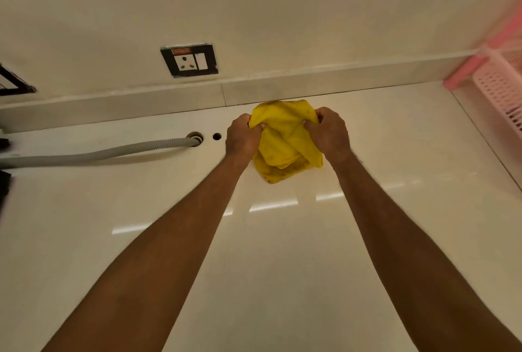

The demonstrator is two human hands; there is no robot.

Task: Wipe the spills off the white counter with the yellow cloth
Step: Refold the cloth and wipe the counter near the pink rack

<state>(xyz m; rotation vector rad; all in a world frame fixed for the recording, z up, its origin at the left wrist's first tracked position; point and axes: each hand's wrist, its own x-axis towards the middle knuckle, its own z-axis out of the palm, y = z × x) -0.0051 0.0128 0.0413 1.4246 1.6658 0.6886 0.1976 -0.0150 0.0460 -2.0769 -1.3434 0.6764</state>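
Observation:
A crumpled yellow cloth (284,144) with dark stains along its lower edge hangs between both hands near the back of the white counter (271,252). My left hand (242,137) grips its left upper edge, fingers closed. My right hand (330,131) grips the right upper edge the same way. I cannot tell whether the cloth's bottom touches the counter. No spill stands out on the glossy counter surface.
A grey corrugated hose (93,154) runs from the left into a hole (195,137) in the counter, with a smaller hole (217,136) beside it. A wall socket (188,61) sits above the backsplash. A pink plastic basket rack (500,80) stands at the right.

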